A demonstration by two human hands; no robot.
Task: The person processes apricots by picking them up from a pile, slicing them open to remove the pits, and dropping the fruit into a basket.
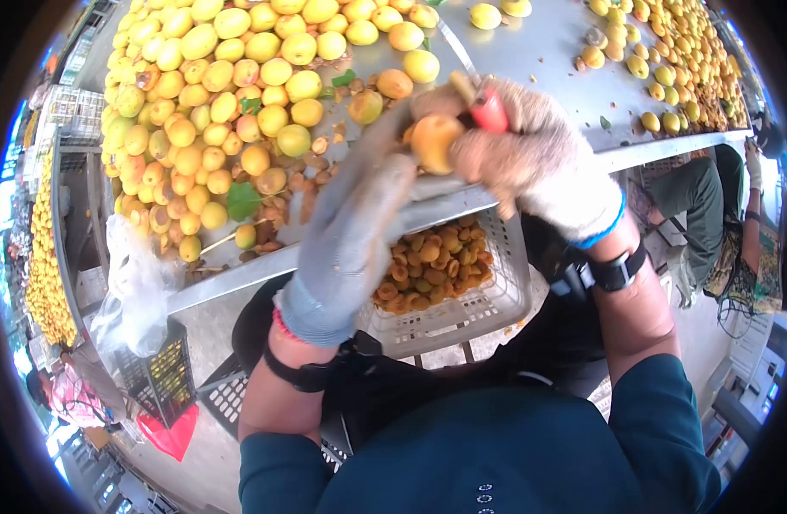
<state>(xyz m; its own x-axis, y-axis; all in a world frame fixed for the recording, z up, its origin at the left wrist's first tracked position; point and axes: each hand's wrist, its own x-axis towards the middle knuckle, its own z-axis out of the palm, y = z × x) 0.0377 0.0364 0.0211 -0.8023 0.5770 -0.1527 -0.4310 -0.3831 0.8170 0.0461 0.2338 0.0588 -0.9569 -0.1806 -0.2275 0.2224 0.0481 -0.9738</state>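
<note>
And here, above the near edge of the broad silver metal table [539,56], both hands meet over one round, yellow-orange fruit [436,143]. The left hand [346,227], in a smooth grey glove, curls about the fruit from the left, fingers drawn in, though blur hides exactly how they sit. The right hand [535,141], in a stained, whitish knit glove, is closed round a small red-handled tool [489,110], its thumb pressing up to the fruit's right side. How the tool's working end meets the fruit, I cannot tell.

Straight below, between the knees, a white plastic crate [512,270] holds brownish-orange fruit pieces [436,265], many looking halved. Over on the left of the table, it's a great heap of whole yellow fruit [188,158], with scraps and a green leaf [243,201] at its near side; another yellow heap [680,60] lies far right.

So the step in hand looks like cutting or opening this single fruit. The next move, I'd judge, calls for a firm left hold and a controlled turn against the tool, fingertips kept clear.
</note>
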